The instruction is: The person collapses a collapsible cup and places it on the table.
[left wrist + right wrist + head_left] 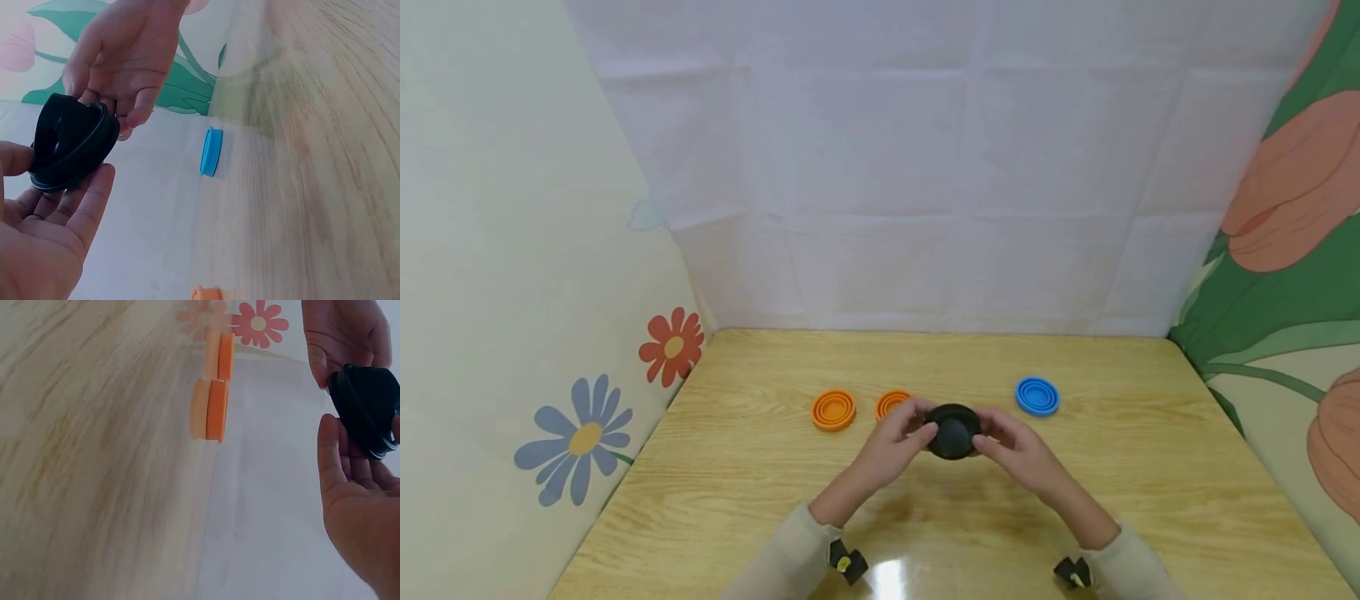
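A black collapsible cup (pixel 952 435), partly folded out, is held above the table between both hands. My left hand (pixel 891 450) grips its left side, thumb on the near face and fingers behind the rim. On the opposite side my right hand (pixel 1021 452) pinches it the same way. In the left wrist view the black cup (pixel 72 144) shows a stepped rim and a dented, raised middle. Behind the left hand lies a flattened orange collapsible cup (pixel 891 403), partly covered by the fingers.
Another flat orange cup (pixel 833 411) lies farther left on the wooden table (pixel 737 467). A flat blue cup (pixel 1037 397) is to the right, beyond the right hand. White cloth (pixel 880 167) hangs behind the table's far edge, with flower-printed panels on both sides.
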